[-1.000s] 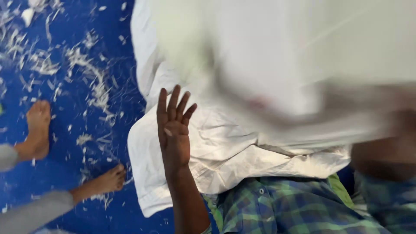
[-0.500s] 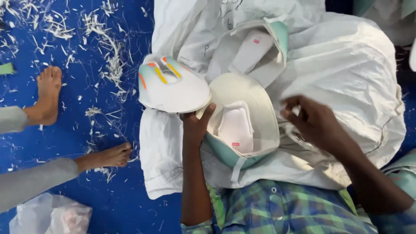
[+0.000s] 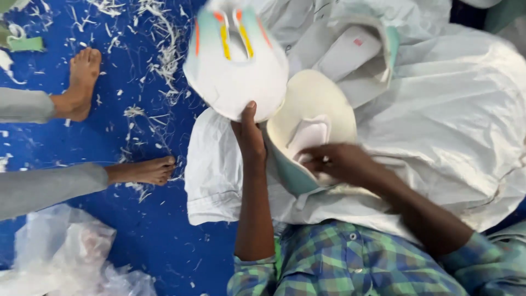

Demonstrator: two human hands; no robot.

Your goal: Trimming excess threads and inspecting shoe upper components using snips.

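My left hand (image 3: 249, 134) grips the lower edge of a white curved pad piece (image 3: 235, 66) with orange, yellow and teal stripes, held up above a big white sack (image 3: 455, 120). My right hand (image 3: 334, 163) rests with curled fingers on the inside of a cream-coloured pad piece (image 3: 315, 118) with a teal rim that lies on the sack. Whether it grips that piece I cannot tell. A third similar white and teal piece (image 3: 356, 52) lies further back on the sack. My checked blue-green shirt sleeves show at the bottom.
Another person's two bare feet (image 3: 82, 82) (image 3: 145, 171) and grey trouser legs lie at the left on a blue floor sheet (image 3: 153, 241) strewn with white shavings (image 3: 159, 49). A crumpled clear plastic bag (image 3: 60, 257) sits at the bottom left.
My left hand has lifted the striped piece up and toward the right. My right hand has moved left onto the cream piece. One second ago my left hand was open on the sack.
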